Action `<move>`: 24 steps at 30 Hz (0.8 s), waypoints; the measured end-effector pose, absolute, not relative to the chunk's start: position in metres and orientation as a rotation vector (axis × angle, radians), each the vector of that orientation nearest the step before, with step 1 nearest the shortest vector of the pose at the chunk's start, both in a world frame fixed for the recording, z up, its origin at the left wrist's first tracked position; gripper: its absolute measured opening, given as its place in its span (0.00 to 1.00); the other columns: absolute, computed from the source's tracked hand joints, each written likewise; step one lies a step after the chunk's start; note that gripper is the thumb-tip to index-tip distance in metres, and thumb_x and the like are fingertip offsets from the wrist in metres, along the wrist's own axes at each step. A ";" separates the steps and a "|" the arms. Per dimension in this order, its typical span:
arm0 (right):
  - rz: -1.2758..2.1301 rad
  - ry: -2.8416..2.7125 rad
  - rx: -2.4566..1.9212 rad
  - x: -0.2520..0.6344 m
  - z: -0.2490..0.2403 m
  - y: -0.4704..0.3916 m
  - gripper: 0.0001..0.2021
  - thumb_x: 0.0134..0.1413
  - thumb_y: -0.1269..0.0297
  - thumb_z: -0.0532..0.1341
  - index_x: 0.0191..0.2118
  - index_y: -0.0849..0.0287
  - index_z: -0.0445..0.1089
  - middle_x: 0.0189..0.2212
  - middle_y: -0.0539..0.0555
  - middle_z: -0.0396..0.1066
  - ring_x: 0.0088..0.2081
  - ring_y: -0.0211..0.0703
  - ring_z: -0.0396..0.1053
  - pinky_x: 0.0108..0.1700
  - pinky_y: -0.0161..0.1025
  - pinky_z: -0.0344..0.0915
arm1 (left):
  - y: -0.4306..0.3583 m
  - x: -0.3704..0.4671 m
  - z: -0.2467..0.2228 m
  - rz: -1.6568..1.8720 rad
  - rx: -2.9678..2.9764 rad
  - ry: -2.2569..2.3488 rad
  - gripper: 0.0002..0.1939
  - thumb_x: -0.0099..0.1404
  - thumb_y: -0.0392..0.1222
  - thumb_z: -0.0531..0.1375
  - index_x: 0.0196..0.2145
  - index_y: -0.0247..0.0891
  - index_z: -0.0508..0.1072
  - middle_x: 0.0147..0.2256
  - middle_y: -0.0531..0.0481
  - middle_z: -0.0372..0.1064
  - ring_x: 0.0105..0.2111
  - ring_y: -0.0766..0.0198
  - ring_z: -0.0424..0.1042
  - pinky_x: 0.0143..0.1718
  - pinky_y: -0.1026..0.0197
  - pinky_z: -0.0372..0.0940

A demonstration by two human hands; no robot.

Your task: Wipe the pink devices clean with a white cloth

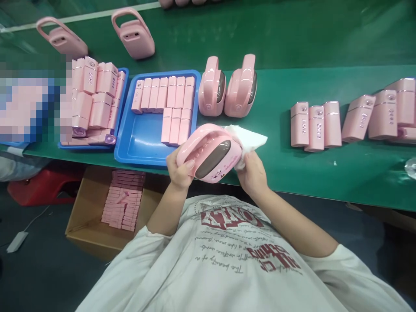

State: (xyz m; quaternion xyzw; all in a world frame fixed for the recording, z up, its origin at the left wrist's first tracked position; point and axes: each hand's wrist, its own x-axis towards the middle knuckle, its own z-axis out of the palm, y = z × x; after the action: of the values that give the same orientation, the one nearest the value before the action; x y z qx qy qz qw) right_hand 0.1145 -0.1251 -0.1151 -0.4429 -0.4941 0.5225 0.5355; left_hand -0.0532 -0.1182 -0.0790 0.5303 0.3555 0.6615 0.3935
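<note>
A rounded pink device (224, 160) with a carrying loop, a dark oval panel and a small printed picture is held over the table's front edge. My left hand (180, 170) is closed around its handle end, the thumb lying near a row of small buttons. At the device's other end my right hand (255, 174) pinches a white cloth (248, 137) and presses it against the pink shell. The underside of the device is hidden from me. Two similar pink devices (241, 93) stand upright just behind it.
A blue tray (138, 138) holds slim pink boxes; a fuller blue tray (121, 86) stands left of it. More pink boxes (315, 128) are at right on the green table (273, 169). Handled pink devices (138, 41) lie behind. Below is a cardboard box (84, 203) of pink pieces.
</note>
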 end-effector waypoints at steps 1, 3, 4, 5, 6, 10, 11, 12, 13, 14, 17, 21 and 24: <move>1.283 -1.125 -1.000 0.113 -0.111 -0.130 0.25 0.58 0.40 0.50 0.48 0.55 0.65 0.37 0.55 0.70 0.38 0.44 0.70 0.35 0.38 0.68 | -0.121 -0.054 -0.074 1.694 1.337 0.908 0.17 0.55 0.45 0.59 0.42 0.44 0.80 0.40 0.53 0.77 0.44 0.54 0.75 0.50 0.52 0.69; 1.345 -1.074 -0.913 0.111 -0.099 -0.136 0.28 0.57 0.40 0.50 0.55 0.53 0.62 0.46 0.58 0.70 0.47 0.47 0.69 0.39 0.39 0.69 | -0.126 -0.055 -0.065 1.703 1.307 0.974 0.18 0.53 0.47 0.57 0.40 0.45 0.80 0.39 0.53 0.77 0.45 0.52 0.75 0.50 0.50 0.69; 1.371 -1.088 -0.891 0.109 -0.093 -0.139 0.30 0.58 0.40 0.47 0.58 0.53 0.59 0.49 0.59 0.69 0.51 0.48 0.68 0.41 0.40 0.69 | -0.129 -0.055 -0.061 1.695 1.286 1.011 0.19 0.52 0.49 0.57 0.39 0.45 0.80 0.38 0.53 0.77 0.46 0.50 0.74 0.50 0.48 0.69; 1.390 -1.113 -0.881 0.108 -0.087 -0.140 0.32 0.59 0.39 0.44 0.61 0.54 0.56 0.52 0.60 0.67 0.53 0.48 0.67 0.43 0.41 0.69 | -0.131 -0.054 -0.057 1.674 1.266 1.037 0.19 0.51 0.50 0.56 0.38 0.44 0.80 0.36 0.52 0.77 0.47 0.49 0.73 0.51 0.47 0.68; 1.406 -1.149 -0.877 0.107 -0.081 -0.142 0.33 0.60 0.40 0.40 0.63 0.55 0.52 0.54 0.61 0.66 0.54 0.48 0.67 0.45 0.42 0.69 | -0.132 -0.054 -0.054 1.640 1.246 1.050 0.20 0.51 0.51 0.55 0.36 0.44 0.80 0.36 0.51 0.77 0.49 0.47 0.72 0.53 0.45 0.67; 1.409 -1.302 -0.858 0.106 -0.067 -0.146 0.38 0.61 0.44 0.25 0.68 0.61 0.42 0.56 0.63 0.63 0.56 0.48 0.66 0.55 0.46 0.64 | -0.136 -0.053 -0.044 1.495 1.211 1.000 0.20 0.50 0.55 0.54 0.31 0.42 0.78 0.35 0.47 0.76 0.55 0.43 0.66 0.58 0.40 0.61; 1.406 -1.319 -0.861 0.106 -0.065 -0.147 0.38 0.61 0.45 0.24 0.68 0.61 0.42 0.56 0.63 0.64 0.56 0.48 0.66 0.57 0.46 0.63 | -0.136 -0.053 -0.042 1.472 1.212 0.981 0.20 0.50 0.55 0.54 0.31 0.42 0.78 0.36 0.47 0.76 0.56 0.42 0.65 0.58 0.40 0.61; 1.402 -1.322 -0.868 0.106 -0.065 -0.149 0.38 0.61 0.45 0.24 0.67 0.60 0.44 0.54 0.63 0.65 0.55 0.48 0.66 0.57 0.47 0.62 | -0.136 -0.054 -0.041 1.466 1.216 0.960 0.20 0.49 0.56 0.54 0.31 0.42 0.78 0.36 0.46 0.76 0.56 0.41 0.65 0.58 0.39 0.61; 1.393 -1.313 -0.875 0.106 -0.064 -0.151 0.38 0.61 0.45 0.25 0.67 0.60 0.46 0.53 0.62 0.67 0.55 0.48 0.66 0.58 0.47 0.62 | -0.136 -0.055 -0.040 1.466 1.221 0.940 0.21 0.49 0.57 0.55 0.31 0.42 0.78 0.36 0.46 0.76 0.56 0.41 0.65 0.57 0.38 0.61; 1.381 -1.293 -0.881 0.106 -0.063 -0.154 0.37 0.61 0.43 0.27 0.66 0.59 0.49 0.52 0.62 0.67 0.55 0.49 0.67 0.58 0.48 0.62 | -0.136 -0.056 -0.040 1.464 1.224 0.927 0.21 0.49 0.58 0.55 0.31 0.43 0.78 0.36 0.47 0.76 0.55 0.40 0.65 0.57 0.38 0.61; 1.360 -1.211 -0.864 0.104 -0.060 -0.161 0.37 0.60 0.38 0.36 0.62 0.60 0.56 0.51 0.63 0.68 0.54 0.52 0.68 0.56 0.49 0.64 | -0.137 -0.060 -0.041 1.432 1.224 0.909 0.22 0.48 0.62 0.56 0.30 0.45 0.78 0.35 0.48 0.76 0.55 0.40 0.66 0.56 0.37 0.62; 1.284 -1.089 -0.873 0.105 -0.054 -0.167 0.26 0.59 0.42 0.47 0.51 0.55 0.65 0.47 0.59 0.70 0.49 0.51 0.70 0.50 0.46 0.68 | -0.136 -0.058 -0.034 1.385 1.169 0.845 0.22 0.47 0.63 0.56 0.27 0.44 0.77 0.36 0.47 0.77 0.54 0.40 0.67 0.53 0.37 0.65; 1.144 -1.111 -0.990 0.115 -0.050 -0.159 0.18 0.58 0.48 0.53 0.44 0.54 0.68 0.40 0.56 0.72 0.45 0.50 0.71 0.46 0.45 0.69 | -0.134 -0.049 -0.023 1.285 1.010 0.825 0.21 0.55 0.60 0.53 0.31 0.41 0.76 0.41 0.48 0.76 0.53 0.45 0.69 0.53 0.41 0.66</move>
State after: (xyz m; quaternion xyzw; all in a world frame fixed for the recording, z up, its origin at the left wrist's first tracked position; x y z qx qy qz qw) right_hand 0.1151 -0.1591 -0.0499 -0.4254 -0.4776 0.4916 0.5909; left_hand -0.0488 -0.1341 -0.0233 0.4375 0.3572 0.5565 0.6094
